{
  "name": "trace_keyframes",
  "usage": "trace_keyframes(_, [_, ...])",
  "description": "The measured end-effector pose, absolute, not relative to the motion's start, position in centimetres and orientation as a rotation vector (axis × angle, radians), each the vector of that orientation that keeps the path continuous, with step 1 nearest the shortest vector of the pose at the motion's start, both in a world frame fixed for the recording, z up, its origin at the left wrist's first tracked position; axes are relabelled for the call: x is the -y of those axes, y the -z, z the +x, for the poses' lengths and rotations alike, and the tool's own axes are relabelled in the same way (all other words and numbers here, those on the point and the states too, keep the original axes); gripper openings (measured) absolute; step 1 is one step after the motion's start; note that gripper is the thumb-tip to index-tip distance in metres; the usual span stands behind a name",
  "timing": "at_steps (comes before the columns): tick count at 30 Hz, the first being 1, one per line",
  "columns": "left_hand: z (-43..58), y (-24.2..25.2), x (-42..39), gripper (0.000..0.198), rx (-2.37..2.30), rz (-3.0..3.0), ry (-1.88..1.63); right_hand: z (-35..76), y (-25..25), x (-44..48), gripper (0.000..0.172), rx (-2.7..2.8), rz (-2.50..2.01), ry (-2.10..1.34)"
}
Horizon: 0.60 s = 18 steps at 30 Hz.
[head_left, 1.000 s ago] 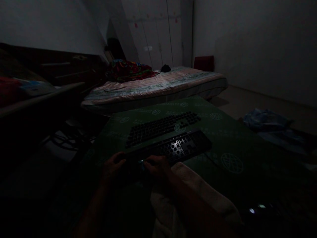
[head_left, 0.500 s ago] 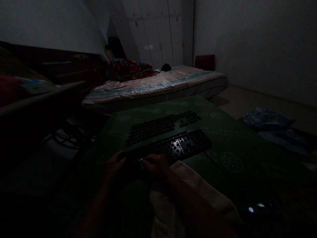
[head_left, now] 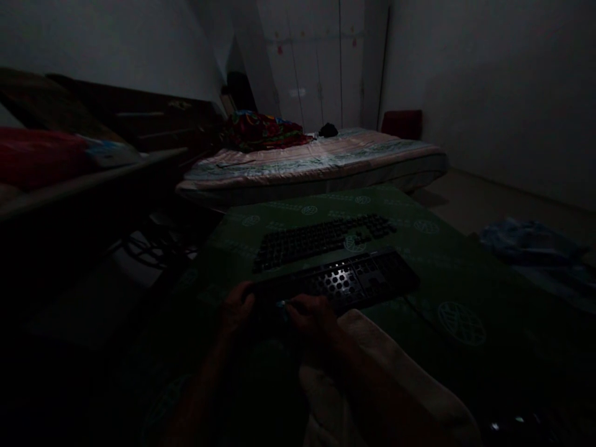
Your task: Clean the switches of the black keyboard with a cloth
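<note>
A black keyboard (head_left: 382,273) with its keycaps off lies slanted on a green table, light glinting off its bare key sockets. My left hand (head_left: 237,307) is closed on the keyboard's left end, thumb on top. Over the left part of the keyboard, my right hand (head_left: 310,313) pinches a small pale-bluish thing (head_left: 281,304), too dark to name. Behind the keyboard, loose black keycaps (head_left: 302,239) are laid out in rows like a keyboard layout. A light-coloured cloth (head_left: 372,347) lies under my right forearm.
The green tabletop (head_left: 414,248) bears white printed emblems. From the keyboard's right side a cable (head_left: 421,310) runs off. Beyond the table stands a bed (head_left: 298,167) with a red patterned blanket (head_left: 265,130). A small shiny object (head_left: 507,424) lies at lower right. The room is very dark.
The whole view has shifted, so the table and hands appear further right. Both hands keep their places on the keyboard, the right one still pinching the small thing.
</note>
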<state>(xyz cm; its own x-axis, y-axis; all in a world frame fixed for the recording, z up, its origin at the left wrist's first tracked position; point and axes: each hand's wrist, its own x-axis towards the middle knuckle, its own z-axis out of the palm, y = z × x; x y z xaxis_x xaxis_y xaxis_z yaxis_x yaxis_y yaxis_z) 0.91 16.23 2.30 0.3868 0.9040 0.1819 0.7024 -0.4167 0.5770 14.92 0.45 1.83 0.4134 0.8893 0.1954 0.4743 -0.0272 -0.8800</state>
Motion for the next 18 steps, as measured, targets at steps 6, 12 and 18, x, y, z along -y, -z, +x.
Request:
trace_keyframes(6, [0.5, -1.2, -16.6, 0.041, -1.311, 2.285, -0.715, 14.8, -1.9, 0.0, 0.02, 1.239, -1.631, -0.494])
trace_keyframes(12, [0.0, -0.4, -16.9, 0.033, -1.163, 2.387, -0.753, 14.9, -1.4, 0.0, 0.022, 1.157, -1.553, -0.496])
trace_keyframes(18, [0.0, -0.2, -17.0, 0.039, -1.12, 2.543, -0.702, 14.7, -1.2, -0.1, 0.023, 1.121, -1.554, -0.477])
